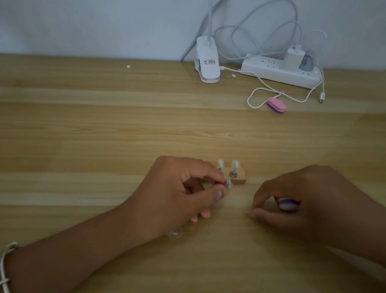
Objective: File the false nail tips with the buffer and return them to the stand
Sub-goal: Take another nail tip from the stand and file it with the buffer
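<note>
A small wooden stand (240,177) sits on the table just beyond my hands, with two clear nail tips (235,164) upright on its pegs. My left hand (176,193) pinches a clear false nail tip (228,183) between thumb and forefinger, right in front of the stand's left part. My right hand (307,199) curls around a small purple-and-white buffer (288,204), a short way right of the stand, with its fingertips touching the table. Another clear nail tip (174,233) lies on the table under my left wrist.
A second buffer, pink and purple (276,105), lies farther back among white cables (259,91). A white power strip (278,73) with plugs and a white clip lamp base (207,63) stand against the wall. The wooden table (91,134) spreads wide to the left.
</note>
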Tool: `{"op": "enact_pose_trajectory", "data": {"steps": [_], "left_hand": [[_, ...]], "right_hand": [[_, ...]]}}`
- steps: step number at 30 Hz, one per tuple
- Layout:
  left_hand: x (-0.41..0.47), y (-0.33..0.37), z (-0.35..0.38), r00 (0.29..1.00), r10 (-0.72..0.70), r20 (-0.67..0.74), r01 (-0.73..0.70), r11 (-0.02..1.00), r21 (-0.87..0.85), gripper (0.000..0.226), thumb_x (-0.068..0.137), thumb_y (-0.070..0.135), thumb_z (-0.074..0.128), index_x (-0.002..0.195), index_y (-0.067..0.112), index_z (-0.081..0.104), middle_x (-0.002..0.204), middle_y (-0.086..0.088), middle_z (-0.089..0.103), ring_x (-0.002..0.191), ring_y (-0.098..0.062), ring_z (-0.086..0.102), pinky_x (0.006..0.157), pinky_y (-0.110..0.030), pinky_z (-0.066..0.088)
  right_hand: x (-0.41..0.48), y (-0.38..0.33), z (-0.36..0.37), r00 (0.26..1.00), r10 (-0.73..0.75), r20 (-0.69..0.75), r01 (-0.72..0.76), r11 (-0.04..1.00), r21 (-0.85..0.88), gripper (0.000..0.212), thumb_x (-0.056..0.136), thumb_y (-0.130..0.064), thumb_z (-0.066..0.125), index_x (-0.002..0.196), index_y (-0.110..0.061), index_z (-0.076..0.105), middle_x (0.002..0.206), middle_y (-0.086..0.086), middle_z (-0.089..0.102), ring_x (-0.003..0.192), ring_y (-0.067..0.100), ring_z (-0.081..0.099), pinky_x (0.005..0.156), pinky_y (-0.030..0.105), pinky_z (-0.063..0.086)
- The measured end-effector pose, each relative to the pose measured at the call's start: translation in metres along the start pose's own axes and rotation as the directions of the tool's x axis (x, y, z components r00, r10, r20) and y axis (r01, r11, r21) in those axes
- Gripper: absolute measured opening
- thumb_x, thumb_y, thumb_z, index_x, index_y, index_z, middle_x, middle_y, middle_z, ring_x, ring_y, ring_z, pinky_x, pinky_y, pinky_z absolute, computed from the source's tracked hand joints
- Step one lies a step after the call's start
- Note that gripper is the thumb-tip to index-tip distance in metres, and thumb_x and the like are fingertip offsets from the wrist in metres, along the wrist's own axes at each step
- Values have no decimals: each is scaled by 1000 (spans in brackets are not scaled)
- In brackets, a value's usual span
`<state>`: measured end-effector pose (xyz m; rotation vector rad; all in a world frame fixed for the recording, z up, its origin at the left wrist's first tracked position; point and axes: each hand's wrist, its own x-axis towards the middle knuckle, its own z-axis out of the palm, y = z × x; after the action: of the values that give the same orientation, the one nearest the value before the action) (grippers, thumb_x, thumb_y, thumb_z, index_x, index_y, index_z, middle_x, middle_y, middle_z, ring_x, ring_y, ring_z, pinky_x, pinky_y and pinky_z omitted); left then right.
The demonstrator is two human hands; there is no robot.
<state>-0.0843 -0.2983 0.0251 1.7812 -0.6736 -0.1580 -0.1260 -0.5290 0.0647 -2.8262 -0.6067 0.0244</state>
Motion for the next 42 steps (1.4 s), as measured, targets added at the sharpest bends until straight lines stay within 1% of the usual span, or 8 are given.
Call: {"op": "enact_pose_trajectory", "data": {"steps": [2,7,11,19,26,31,38,42], "left_hand": [[0,0,0,1000,3,1,-3,1000,-3,13,85,7,71,89,19,76,84,7,73,52,-14,68,42,-26,52],[1,-1,0,1000,6,-2,-6,1000,-2,14,85,7,72,89,19,76,79,8,73,53,-16,68,42,-27,52],[0,0,1,999,35,5,-35,999,-5,12,83,8,73,87,19,77,78,11,71,52,-15,67,41,-26,52],[1,1,1,996,73,49,-75,997,30,11,84,11,74,92,17,77,80,9,72,52,-12,67,42,-24,51],[1,2,1,996,79,43,-79,997,11,12,84,13,71,92,20,76,79,12,70,53,-14,67,42,-26,51],[0,2,0,997,58,53,-57,998,-18,14,86,11,70,92,22,76,83,12,70,54,-15,68,43,-26,51],[1,3,0,996,38,83,-33,998,-59,12,88,14,67,96,17,76,85,11,70,55,-16,68,43,-25,49],[1,4,-1,995,39,93,-32,996,-78,12,89,14,67,96,18,76,85,8,71,55,-17,69,44,-25,49]], "right_hand": [[-1,-2,2,999,-36,-24,36,999,-19,16,78,-52,63,80,-39,72,49,-19,43,49,-3,44,51,17,32],[1,-5,9,999,37,-18,-36,998,46,12,73,-45,60,76,-34,65,52,-20,46,56,-4,49,54,15,34],[1,-10,13,974,36,-224,-23,998,61,10,75,-33,72,75,-32,62,51,-20,40,45,-1,37,49,17,32],[3,-26,24,847,-88,-523,106,994,4,21,85,-32,57,80,-18,72,63,-20,33,52,1,31,52,18,28],[2,-22,26,802,-204,-561,176,979,-105,21,88,-27,61,79,-15,76,58,-8,54,46,12,46,49,22,39],[4,-18,28,777,-248,-578,217,968,-123,18,86,-24,64,76,-14,75,57,-8,54,45,13,45,48,22,40],[4,-16,28,817,-183,-547,239,971,33,20,87,-31,63,86,-17,76,63,-18,38,52,3,35,52,20,37],[3,-18,29,852,-57,-520,204,952,230,18,86,-35,62,93,-23,74,56,-11,46,51,11,48,54,18,41]]}}
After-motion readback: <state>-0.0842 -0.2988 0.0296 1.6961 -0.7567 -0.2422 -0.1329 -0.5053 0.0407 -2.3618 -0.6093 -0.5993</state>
